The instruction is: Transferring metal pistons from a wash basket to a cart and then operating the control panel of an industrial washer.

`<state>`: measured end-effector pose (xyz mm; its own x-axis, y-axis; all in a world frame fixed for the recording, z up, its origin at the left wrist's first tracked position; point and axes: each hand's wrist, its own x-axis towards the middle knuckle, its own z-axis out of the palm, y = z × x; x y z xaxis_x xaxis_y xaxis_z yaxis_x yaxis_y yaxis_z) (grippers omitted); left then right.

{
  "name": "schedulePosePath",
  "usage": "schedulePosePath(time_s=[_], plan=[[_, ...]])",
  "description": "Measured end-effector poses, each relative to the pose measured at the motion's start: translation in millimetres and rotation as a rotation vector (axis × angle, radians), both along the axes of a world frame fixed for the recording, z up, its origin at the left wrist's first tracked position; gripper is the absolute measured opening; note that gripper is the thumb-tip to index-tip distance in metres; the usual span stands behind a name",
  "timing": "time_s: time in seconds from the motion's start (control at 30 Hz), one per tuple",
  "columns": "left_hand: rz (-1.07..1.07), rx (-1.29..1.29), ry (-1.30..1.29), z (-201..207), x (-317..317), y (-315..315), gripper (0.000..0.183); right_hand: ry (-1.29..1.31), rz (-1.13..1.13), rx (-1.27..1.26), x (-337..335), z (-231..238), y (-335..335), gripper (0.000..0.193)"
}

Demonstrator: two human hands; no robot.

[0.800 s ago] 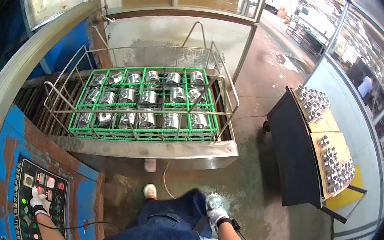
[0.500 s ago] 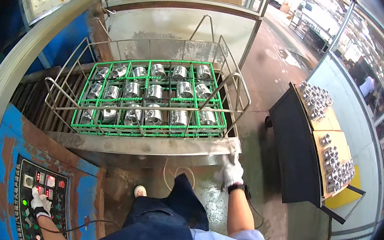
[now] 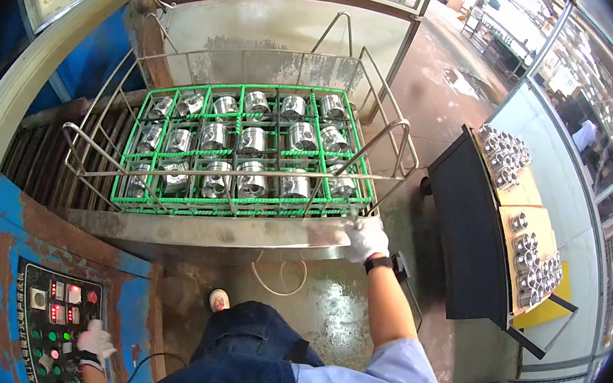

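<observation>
Currently, the gloved right hand [image 3: 366, 240] is reaching to the right end of a metal ledge [image 3: 210, 230], just in front of a green-barred basket [image 3: 240, 118] that is holding shiny metal cylinders [image 3: 254, 141]. The gloved left hand [image 3: 97, 340] is lying over the right side of a control panel [image 3: 37, 319]. From this height, I cannot tell whether either is gripping anything.

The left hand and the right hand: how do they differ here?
The left hand is over the control panel, while the right hand is at the right end of the metal ledge. The right hand reaches well forward; the left hand sits lower in the picture. Both wear white gloves and dark wristbands.
</observation>
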<state>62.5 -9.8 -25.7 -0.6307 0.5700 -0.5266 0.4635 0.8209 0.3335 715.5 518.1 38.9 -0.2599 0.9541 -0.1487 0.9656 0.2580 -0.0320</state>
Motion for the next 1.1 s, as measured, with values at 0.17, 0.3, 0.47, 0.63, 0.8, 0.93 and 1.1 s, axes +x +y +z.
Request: schedulePosePath(time_s=[0.17,0.3,0.47,0.63,0.8,0.93,1.1], plan=[[-0.984,-0.598,0.126,-95.4,96.3,-1.6,0.039,0.301,-0.317,-0.135,-7.4,1.4,15.4,0.026],[-0.391,-0.517,-0.163,-126.2,126.8,-13.0,0.036,0.181,-0.188,-0.019,-3.1,-9.8,3.4,0.035],[0.614,-0.143,-0.525,-145.2,142.9,-26.5,0.033,0.702,-0.432,-0.106,-12.8,-35.3,-61.2,0.043],[0.576,-0.231,-0.438,-132.3,150.9,-23.6,0.035,0.415,-0.127,-0.260,-63.4,-64.5,-90.3,0.048],[-0.280,-0.471,-0.078,-98.3,161.7,14.8,0.050,0.247,-0.158,-0.248,-99.9,-66.1,-48.0,0.039],[-0.430,-0.386,-0.144,-74.6,167.9,23.4,0.049,0.410,-0.114,0.003,-108.3,-50.3,-63.8,0.036],[-0.629,-0.337,-0.097,-66.0,167.2,-12.6,0.036,0.304,-0.012,-0.267,-131.5,-33.8,-97.8,0.025]])
